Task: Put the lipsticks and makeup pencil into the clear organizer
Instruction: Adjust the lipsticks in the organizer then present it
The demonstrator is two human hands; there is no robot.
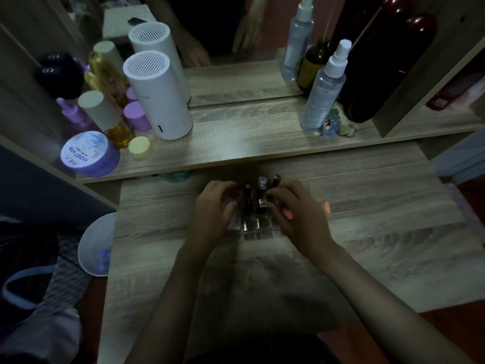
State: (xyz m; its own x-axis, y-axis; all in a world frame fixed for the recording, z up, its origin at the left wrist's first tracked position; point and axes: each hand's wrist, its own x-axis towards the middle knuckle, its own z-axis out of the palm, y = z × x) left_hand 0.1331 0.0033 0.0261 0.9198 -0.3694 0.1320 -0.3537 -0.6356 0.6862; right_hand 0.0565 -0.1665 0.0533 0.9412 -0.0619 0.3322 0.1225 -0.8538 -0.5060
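- Organizer (256,227): clear, rigid, likely light and slippery, mid-table (367,232); best held by its side walls.
- Lipsticks (248,198) stand upright inside.
- Left hand (214,208) cups its left side; right hand (296,208) curls against the right, grip unclear in the dimness.

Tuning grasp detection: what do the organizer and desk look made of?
Organizer: clear glossy plastic, probably acrylic; the desk shows through its walls, edges glint. Desk: matte grey wood-grain, likely laminate; the printed-looking grain leaves that open.
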